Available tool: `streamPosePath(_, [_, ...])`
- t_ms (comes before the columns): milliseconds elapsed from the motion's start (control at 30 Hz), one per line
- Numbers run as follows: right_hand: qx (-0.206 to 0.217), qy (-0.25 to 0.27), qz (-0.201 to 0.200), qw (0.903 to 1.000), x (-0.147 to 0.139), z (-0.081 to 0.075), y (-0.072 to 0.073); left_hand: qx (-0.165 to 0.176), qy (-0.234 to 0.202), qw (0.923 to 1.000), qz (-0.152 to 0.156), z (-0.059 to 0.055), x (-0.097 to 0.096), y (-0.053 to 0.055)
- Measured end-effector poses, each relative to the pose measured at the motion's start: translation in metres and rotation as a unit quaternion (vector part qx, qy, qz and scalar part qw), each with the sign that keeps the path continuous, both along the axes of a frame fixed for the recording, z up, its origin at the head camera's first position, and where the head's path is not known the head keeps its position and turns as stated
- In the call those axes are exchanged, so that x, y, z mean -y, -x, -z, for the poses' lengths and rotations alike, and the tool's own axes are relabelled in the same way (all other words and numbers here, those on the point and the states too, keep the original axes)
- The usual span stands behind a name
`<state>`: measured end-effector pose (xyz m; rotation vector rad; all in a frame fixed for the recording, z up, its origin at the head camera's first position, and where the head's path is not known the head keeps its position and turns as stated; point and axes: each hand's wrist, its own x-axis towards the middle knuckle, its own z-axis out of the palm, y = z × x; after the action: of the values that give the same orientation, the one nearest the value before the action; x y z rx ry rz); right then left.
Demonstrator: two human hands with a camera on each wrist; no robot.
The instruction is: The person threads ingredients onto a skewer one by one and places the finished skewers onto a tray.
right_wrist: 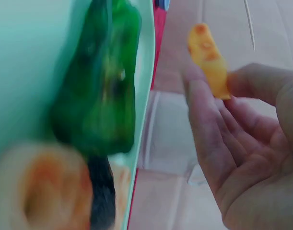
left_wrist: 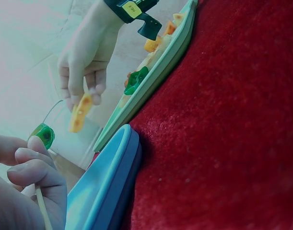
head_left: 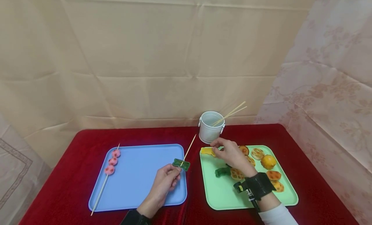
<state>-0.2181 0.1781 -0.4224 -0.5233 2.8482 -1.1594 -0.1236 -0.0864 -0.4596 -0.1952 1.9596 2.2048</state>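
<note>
Over the right edge of the blue tray (head_left: 135, 179), my left hand (head_left: 163, 183) grips a wooden skewer (head_left: 190, 146). A dark green piece, like cut pepper (head_left: 186, 166), is threaded on it just above the fingers, and the bare tip points up and away. My right hand (head_left: 232, 154) pinches a flat yellow piece with browned spots (right_wrist: 208, 62) between thumb and fingers, above the far left corner of the green tray (head_left: 213, 199). In the left wrist view, the yellow piece (left_wrist: 80, 114) hangs apart from the skewer.
Another green piece (head_left: 222, 172), lotus root slices (head_left: 257, 153), a round yellow ball (head_left: 268, 161) and orange slices (head_left: 273, 175) lie on the green tray. A skewer with pink pieces (head_left: 109, 169) lies across the blue tray's left side. Behind stands a white bucket (head_left: 207, 133) with skewers.
</note>
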Motion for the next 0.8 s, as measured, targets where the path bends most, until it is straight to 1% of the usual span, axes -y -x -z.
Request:
streamPosePath(100, [0.003,0.033,0.016,0.9993,0.005,0.001,-0.002,0.000,-0.001,1.0000,0.004,0.000,0.000,0.000])
streamPosePath(267, [-0.008,0.067,0.035,0.9971,0.012,0.003,-0.003,-0.002,-0.005,0.9999,0.012,0.000,0.000,-0.001])
streamPosePath(500, [-0.025,0.097,0.055,0.9935,0.020,0.004,0.005,-0.009,-0.002,0.9998,0.015,0.001,-0.001,-0.002])
streamPosePath(667, [-0.009,0.137,0.070,0.9881,0.025,0.000,0.011,-0.010,0.002,0.9999,0.013,0.001,-0.001,-0.001])
streamPosePath(800, [0.004,0.163,0.071,0.9840,0.028,-0.005,0.014,-0.006,0.003,0.9999,0.015,0.001,0.000,-0.001])
